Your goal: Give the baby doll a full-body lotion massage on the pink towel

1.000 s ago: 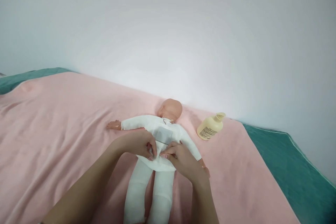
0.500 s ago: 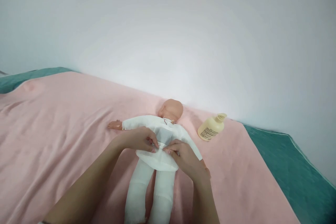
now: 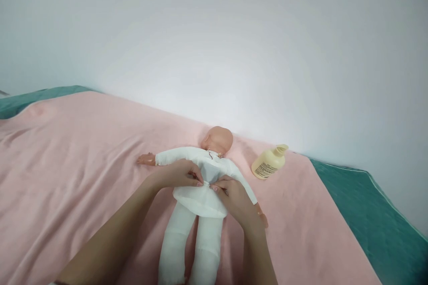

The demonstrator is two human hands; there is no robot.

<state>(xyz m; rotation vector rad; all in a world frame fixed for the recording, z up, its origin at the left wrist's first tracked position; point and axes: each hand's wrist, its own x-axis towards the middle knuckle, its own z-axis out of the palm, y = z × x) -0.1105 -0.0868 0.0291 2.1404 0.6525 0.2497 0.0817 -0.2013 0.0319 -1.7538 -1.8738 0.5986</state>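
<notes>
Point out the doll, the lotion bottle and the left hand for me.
doll (image 3: 219, 139): head view, on the back of its bare head.
lotion bottle (image 3: 265, 166): head view, on its cream body beside the label.
left hand (image 3: 179, 175): head view, on the back of the hand resting on the doll's back.

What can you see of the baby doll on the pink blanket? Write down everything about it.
The baby doll lies face down on the pink blanket, its bald plastic head toward the wall. It wears a white cloth suit with a grey patch on the back; one bare hand reaches out sideways. The left hand and right hand pinch the cloth at its lower back.
</notes>
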